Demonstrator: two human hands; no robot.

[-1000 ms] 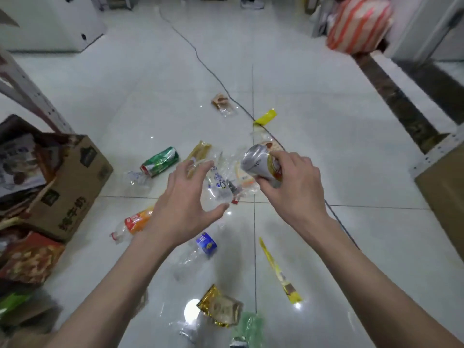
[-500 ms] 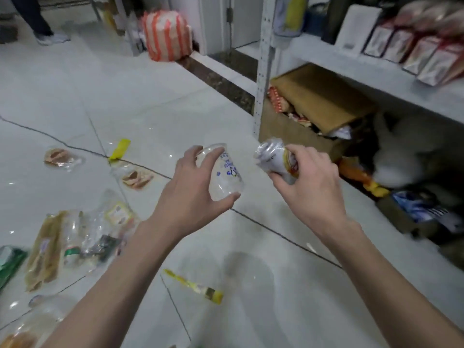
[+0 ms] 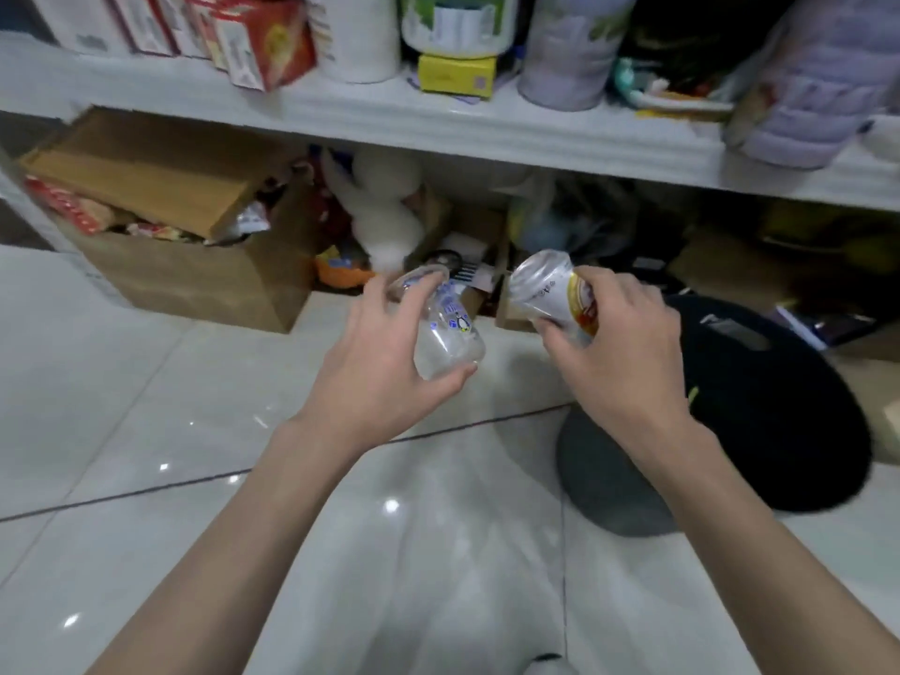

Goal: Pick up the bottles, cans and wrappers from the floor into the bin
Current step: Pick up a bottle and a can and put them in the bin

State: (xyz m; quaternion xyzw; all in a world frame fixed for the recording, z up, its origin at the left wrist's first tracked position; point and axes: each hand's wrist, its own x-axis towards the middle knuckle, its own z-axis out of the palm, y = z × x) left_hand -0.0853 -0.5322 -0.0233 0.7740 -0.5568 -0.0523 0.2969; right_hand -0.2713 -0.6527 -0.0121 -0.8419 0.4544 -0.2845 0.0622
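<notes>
My left hand grips a clear plastic bottle with blue print, held tilted above the floor. In my right hand is a silver can with a gold and red label, its end pointing up and left. Both hands hover side by side in front of a low shelf. A black bin with a dark grey rim sits on the floor just right of and beneath my right hand. No loose litter shows on the tiles in view.
A white shelf carries boxes, tubs and bags. Under it stand an open cardboard box, a white soft toy and dark clutter. Glossy white tiles spread to the left and toward me.
The view has swung right, away from the littered floor, toward the shelf and the black bin. Both hands keep their hold on the bottle and the can.
</notes>
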